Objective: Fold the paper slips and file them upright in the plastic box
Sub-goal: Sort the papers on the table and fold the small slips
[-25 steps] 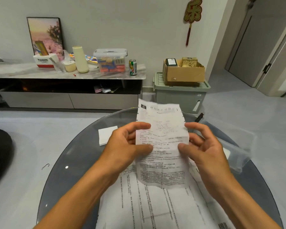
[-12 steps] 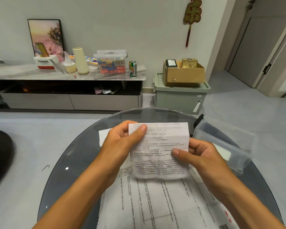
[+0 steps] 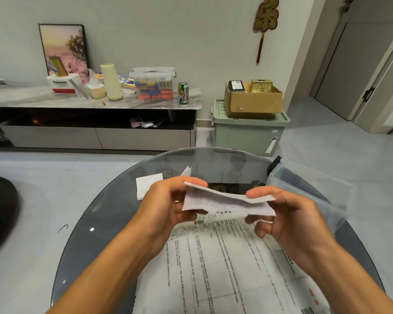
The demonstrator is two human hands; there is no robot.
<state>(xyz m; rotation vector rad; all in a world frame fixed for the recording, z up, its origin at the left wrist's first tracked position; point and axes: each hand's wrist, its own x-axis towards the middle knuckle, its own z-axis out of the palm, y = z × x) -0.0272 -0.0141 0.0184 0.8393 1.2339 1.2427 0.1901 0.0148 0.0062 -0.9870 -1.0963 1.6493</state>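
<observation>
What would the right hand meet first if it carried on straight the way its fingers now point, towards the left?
Probably the left hand, gripping the other end of the folded slip that the right hand pinches; depth is unclear.

Single head-worn view, forward and down, close above the glass table (image 3: 104, 214).

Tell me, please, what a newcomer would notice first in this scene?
Probably the folded paper slip, pinched at its ends by the left hand and right hand above the round glass table. Next, the large printed sheets underneath, and the clear plastic box at the table's right edge.
</observation>
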